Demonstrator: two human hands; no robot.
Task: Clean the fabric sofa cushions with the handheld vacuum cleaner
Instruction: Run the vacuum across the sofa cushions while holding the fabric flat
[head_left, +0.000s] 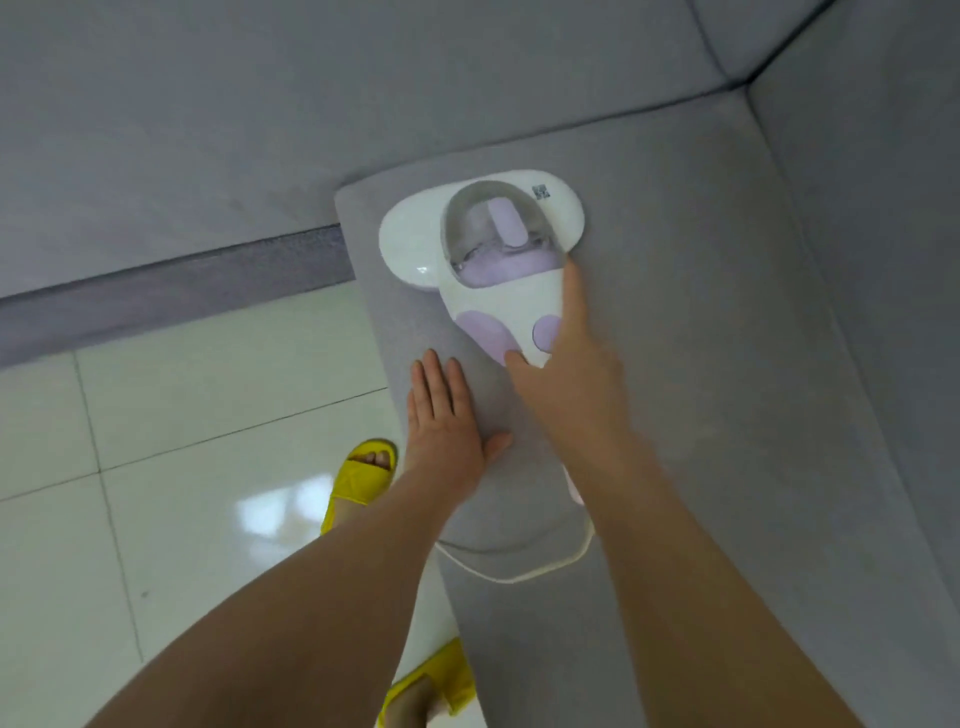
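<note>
Handheld vacuum cleaner (498, 270) sits flat on the grey fabric sofa cushion (701, 389), near the cushion's front left corner, with its wide rounded head pointing toward the sofa back (363, 104). Its only marking is a small square code sticker (541, 192) on the head's far right side; it is too blurred to read, and I can make out no brand name or lettering anywhere on the shell. The body is glossy white, with a clear domed dust cup in the middle showing pale lilac parts inside. Two lilac patches sit on the narrow handle end, one on each side.

The right hand (563, 358) lies over the handle, fingers wrapped down its right side and the thumb laid on the left lilac patch, so it has hold of the vacuum. The left hand (447, 415) rests just left of the handle, palm down and fingers spread flat on the cushion, gripping nothing. A white cord (524, 574) loops across the cushion behind the vacuum, passing under the right forearm.

Left of the cushion's edge is a shiny pale tiled floor (156, 467), where the person's feet stand in yellow slippers (361, 480).
</note>
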